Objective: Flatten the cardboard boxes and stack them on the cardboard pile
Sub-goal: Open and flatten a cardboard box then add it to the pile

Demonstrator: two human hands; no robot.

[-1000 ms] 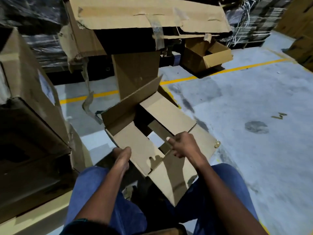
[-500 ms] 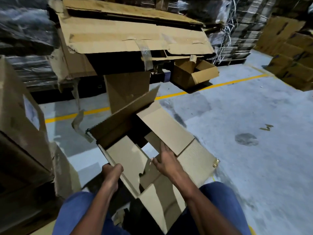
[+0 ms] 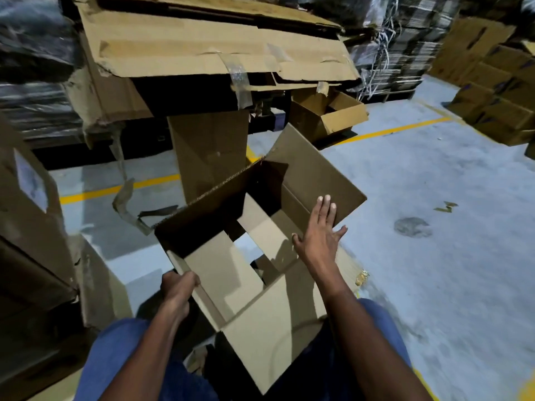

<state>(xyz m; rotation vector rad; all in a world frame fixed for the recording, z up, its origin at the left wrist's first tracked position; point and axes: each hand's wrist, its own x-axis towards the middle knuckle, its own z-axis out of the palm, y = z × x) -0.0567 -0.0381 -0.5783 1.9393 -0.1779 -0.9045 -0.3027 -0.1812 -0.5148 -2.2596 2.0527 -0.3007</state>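
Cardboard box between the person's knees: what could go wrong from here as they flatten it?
1. Only the left hand grips the cardboard box, at one corner edge; the right hand lies open against the right wall, so a hard push may twist the box free.
2. The bottom flaps are only partly opened, so the box may jam rather than fold flat.
3. Loose tape strip hanging close by might snag.

A single head-worn wide-angle view looks steeply down and forward, close over the lap, floor (image 3: pixel 434 285) toward 3 o'clock.
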